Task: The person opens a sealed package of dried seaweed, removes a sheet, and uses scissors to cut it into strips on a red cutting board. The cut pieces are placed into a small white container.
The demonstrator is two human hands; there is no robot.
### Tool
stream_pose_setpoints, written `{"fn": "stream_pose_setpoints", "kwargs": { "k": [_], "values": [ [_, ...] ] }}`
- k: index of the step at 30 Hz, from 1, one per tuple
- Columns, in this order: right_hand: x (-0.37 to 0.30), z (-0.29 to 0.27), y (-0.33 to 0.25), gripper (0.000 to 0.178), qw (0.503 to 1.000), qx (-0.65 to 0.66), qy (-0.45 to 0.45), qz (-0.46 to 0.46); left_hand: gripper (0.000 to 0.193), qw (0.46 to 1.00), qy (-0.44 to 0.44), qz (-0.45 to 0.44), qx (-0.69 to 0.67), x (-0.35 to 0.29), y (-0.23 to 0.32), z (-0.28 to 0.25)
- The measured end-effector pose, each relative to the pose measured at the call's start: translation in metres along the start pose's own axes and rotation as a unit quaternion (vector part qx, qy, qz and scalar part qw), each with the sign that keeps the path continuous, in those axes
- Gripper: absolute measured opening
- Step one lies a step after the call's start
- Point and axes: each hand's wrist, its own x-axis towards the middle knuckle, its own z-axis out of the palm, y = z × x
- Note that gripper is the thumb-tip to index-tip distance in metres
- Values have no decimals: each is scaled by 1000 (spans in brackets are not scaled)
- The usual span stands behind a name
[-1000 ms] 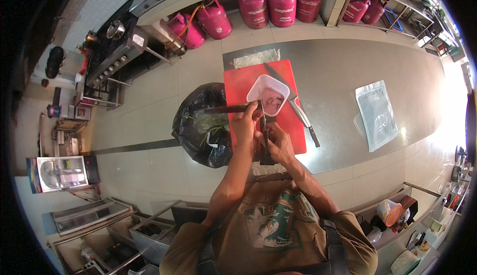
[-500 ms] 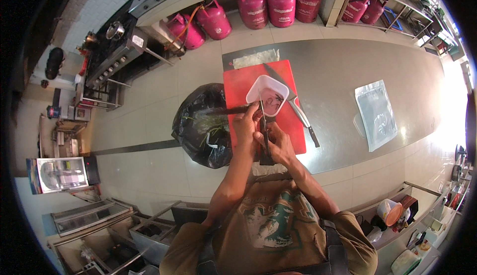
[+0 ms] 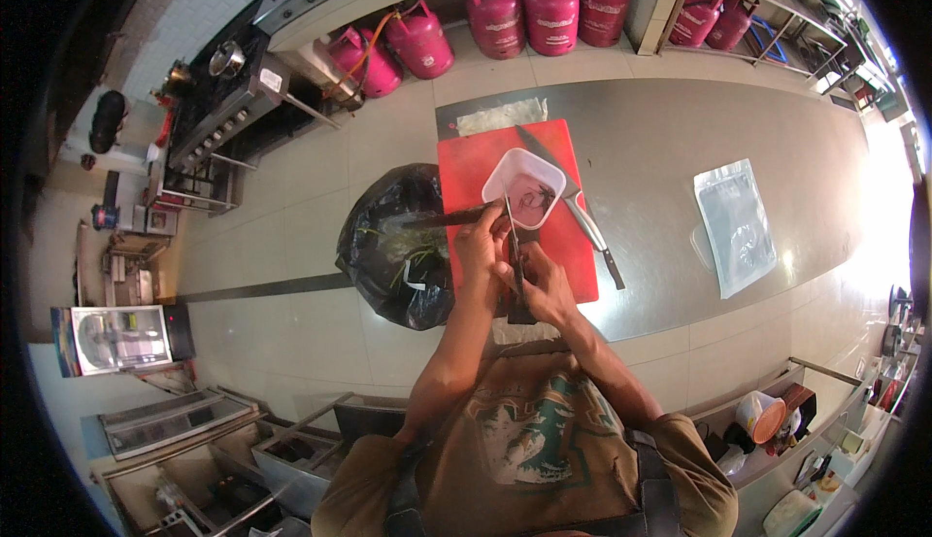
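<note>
A red cutting board carries a white plastic tub with thin dark shreds inside. My left hand is closed on a long, flat dark strip, which sticks out leftward past the board. My right hand is closed round a thin-bladed cutting tool, its narrow blade pointing away beside the tub; fingers hide whether it is a knife or scissors. Below the fingers a dark flat end shows, and I cannot tell what it belongs to. A large knife lies along the board's right side.
An open black plastic bag with greens in it sits against the board's left side. On the steel table to the right lies a clear pouch. A crumpled pale cloth is at the far edge. Pink gas cylinders stand beyond.
The dark shreds in the tub lie in a different arrangement. Both hands stay at nearly the same place, with small shifts of the fingers and the strip.
</note>
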Motion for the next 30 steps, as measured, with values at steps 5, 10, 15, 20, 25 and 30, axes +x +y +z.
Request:
{"fn": "stream_pose_setpoints", "kwargs": {
  "k": [5, 10, 15, 20, 25, 30],
  "values": [
    [4, 1, 10, 64, 1000, 18, 10, -8, 21, 999, 20, 0, 32, -10, 7, 12],
    [3, 5, 19, 62, 1000, 27, 6, 13, 19, 999, 22, -16, 22, -4, 6, 5],
    [2, 6, 6, 50, 991, 113, 68, -28, 21, 997, 9, -77, -18, -16, 13, 10],
    [16, -1, -15, 46, 971, 175, 138, -80, 17, 984, -132, -109, -53, -39, 21, 3],
    [8, -15, -22, 48, 955, 282, 76, -60, 16, 982, -184, -22, -29, -63, 21, -1],
    [11, -13, -15, 47, 964, 237, 85, -91, 15, 987, -127, -66, -75, -71, 24, -10]
  ]
}}
